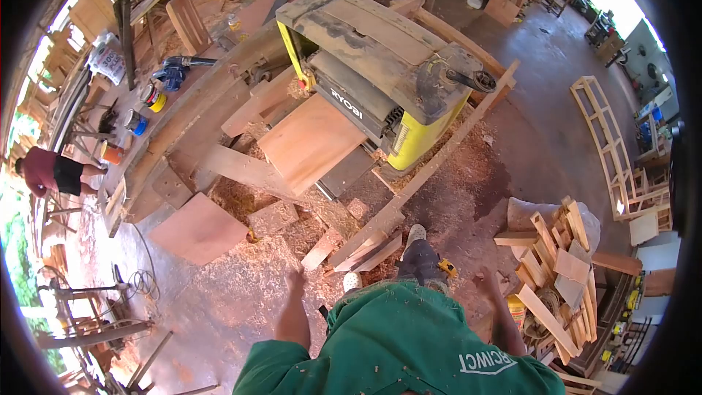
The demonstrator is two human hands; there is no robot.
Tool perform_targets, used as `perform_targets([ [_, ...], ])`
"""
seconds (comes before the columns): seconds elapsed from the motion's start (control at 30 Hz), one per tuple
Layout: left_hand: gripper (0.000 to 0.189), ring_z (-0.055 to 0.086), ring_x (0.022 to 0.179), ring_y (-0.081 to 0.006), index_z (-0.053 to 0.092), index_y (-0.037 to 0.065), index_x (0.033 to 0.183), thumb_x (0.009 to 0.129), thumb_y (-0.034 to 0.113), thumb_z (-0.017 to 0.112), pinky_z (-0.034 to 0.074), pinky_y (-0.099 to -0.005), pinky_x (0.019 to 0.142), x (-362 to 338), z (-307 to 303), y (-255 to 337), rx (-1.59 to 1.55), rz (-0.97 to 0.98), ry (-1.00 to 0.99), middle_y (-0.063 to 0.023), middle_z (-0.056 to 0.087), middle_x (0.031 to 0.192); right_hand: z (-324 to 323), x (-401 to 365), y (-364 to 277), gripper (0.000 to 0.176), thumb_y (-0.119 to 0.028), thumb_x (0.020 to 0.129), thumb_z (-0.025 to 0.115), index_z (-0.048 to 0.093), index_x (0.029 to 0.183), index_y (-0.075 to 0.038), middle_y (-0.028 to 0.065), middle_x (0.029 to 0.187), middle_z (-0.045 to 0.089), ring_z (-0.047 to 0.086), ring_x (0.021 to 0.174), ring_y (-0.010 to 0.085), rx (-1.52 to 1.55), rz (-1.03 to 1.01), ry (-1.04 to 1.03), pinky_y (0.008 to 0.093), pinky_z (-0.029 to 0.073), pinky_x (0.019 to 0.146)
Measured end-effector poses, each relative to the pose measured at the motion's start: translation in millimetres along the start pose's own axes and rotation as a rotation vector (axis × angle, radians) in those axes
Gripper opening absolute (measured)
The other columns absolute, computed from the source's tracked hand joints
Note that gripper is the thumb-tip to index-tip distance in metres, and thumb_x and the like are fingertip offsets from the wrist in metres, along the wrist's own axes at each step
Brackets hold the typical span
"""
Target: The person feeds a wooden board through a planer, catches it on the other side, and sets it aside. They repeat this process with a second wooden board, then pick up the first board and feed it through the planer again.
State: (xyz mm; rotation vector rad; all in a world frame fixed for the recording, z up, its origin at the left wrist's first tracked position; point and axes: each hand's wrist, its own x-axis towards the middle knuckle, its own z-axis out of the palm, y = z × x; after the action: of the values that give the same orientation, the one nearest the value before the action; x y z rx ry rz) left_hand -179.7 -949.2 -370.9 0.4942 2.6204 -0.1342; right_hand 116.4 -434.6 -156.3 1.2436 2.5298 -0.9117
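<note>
A Ryobi thickness planer (380, 51), black and bright green under a coat of dust, stands on a wooden frame in front of me. On its near side lies a wide wooden board (313, 143), its far edge against the machine's mouth. My left hand (295, 279) hangs low over the shavings, near a short wood offcut (322, 249), with nothing visible in it and its fingers loosely extended. Out to the other side, my right hand (488, 283) is empty, fingers apart, close to a heap of wood offcuts (559, 271). Neither hand touches the planer or board.
Another flat board (199, 230) lies on the floor at the left, among wood shavings (245, 194). A long beam (431, 168) runs beside the planer. A slatted wooden frame (603, 139) is at the right. A person (55, 172) bends over at the far left, near paint cans (136, 122).
</note>
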Motion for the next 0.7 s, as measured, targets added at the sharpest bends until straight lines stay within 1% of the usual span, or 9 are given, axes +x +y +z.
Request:
perform_targets([
  [0.03,0.051,0.061,0.090,-0.0240,0.040,0.022,0.129,0.080,0.024,0.054,0.047,-0.0351,0.069,-33.5,7.3,13.2,0.302,0.083,-0.278,-0.0066,0.064,0.094,2.9,9.2,6.5,0.041,-0.014,0.077,0.061,0.049,0.114,-0.002,0.0211,0.089,0.062,0.061,0.081,0.0331,-0.011,0.001,-0.047,0.0388,0.048,0.069],
  [0.07,0.056,0.061,0.092,-0.0220,0.035,0.023,0.132,0.080,0.023,0.054,0.048,-0.0344,0.068,-62.8,8.3,23.9,0.180,0.026,-0.505,-0.0052,0.064,0.098,5.3,18.1,14.5,0.045,-0.017,0.076,0.061,0.048,0.116,-0.001,0.0218,0.090,0.062,0.061,0.083,0.0347,-0.023,0.002,-0.095,0.0399,0.048,0.071],
  [0.2,0.024,0.063,0.075,-0.0212,0.059,0.013,0.095,0.073,0.020,0.062,0.048,-0.0339,0.057,-142.4,54.1,42.1,-0.010,0.132,-0.683,-0.0055,0.063,0.076,3.5,43.7,17.6,0.045,-0.017,0.077,0.061,0.047,0.118,-0.002,0.0205,0.093,0.062,0.061,0.084,0.0339,0.048,0.029,-0.186,0.0391,0.047,0.073],
  [0.27,0.013,0.060,0.067,-0.0194,0.059,0.010,0.083,0.073,0.018,0.061,0.046,-0.0332,0.053,-147.5,83.9,43.9,-0.206,-0.092,-0.646,-0.0049,0.058,0.068,-10.6,44.6,-9.9,0.033,-0.015,0.080,0.059,0.051,0.109,-0.002,0.0192,0.090,0.063,0.061,0.081,0.0295,0.075,0.153,-0.170,0.0359,0.047,0.067],
  [0.37,0.011,0.056,0.055,-0.0167,0.060,0.006,0.066,0.073,0.014,0.061,0.043,-0.0322,0.047,-125.6,122.5,44.5,-0.660,-0.495,-0.366,-0.0038,0.052,0.055,26.7,78.9,58.5,0.034,-0.014,0.081,0.058,0.050,0.112,-0.002,0.0191,0.091,0.062,0.060,0.083,0.0292,-0.141,0.054,-0.074,0.0358,0.047,0.069],
  [0.43,0.013,0.058,0.058,-0.0161,0.061,0.002,0.072,0.074,0.016,0.061,0.044,-0.0288,0.051,-106.6,45.1,45.0,-1.676,-0.462,-0.163,-0.0042,0.056,0.061,20.1,81.3,42.9,0.035,-0.015,0.081,0.057,0.050,0.113,-0.003,0.0192,0.093,0.062,0.060,0.085,0.0296,-0.082,0.090,-0.053,0.0361,0.047,0.071],
  [0.5,0.021,0.057,0.059,-0.0134,0.060,-0.001,0.081,0.075,0.019,0.062,0.045,-0.0272,0.053,-51.1,89.7,19.2,-1.483,-0.070,-0.106,-0.0037,0.058,0.068,0.9,89.0,23.4,0.036,-0.015,0.081,0.057,0.050,0.115,-0.003,0.0193,0.095,0.062,0.059,0.087,0.0300,-0.019,0.134,-0.031,0.0363,0.046,0.073],
  [0.6,0.021,0.057,0.061,-0.0128,0.058,0.000,0.085,0.075,0.018,0.062,0.045,-0.0284,0.052,-49.6,-68.9,71.9,-1.496,-0.644,-0.064,-0.0022,0.058,0.072,-33.4,94.4,-9.7,0.038,-0.018,0.082,0.057,0.050,0.116,-0.003,0.0189,0.097,0.062,0.059,0.091,0.0292,-0.209,-0.030,-0.150,0.0361,0.046,0.075],
  [0.7,0.017,0.057,0.063,-0.0132,0.057,0.003,0.084,0.074,0.016,0.063,0.046,-0.0281,0.052,-43.2,-67.7,65.8,-1.434,-0.639,-0.197,-0.0011,0.056,0.070,-58.3,112.4,-31.5,0.036,-0.018,0.082,0.056,0.051,0.114,-0.002,0.0179,0.099,0.061,0.059,0.093,0.0262,0.026,0.105,-0.021,0.0347,0.046,0.077],
])
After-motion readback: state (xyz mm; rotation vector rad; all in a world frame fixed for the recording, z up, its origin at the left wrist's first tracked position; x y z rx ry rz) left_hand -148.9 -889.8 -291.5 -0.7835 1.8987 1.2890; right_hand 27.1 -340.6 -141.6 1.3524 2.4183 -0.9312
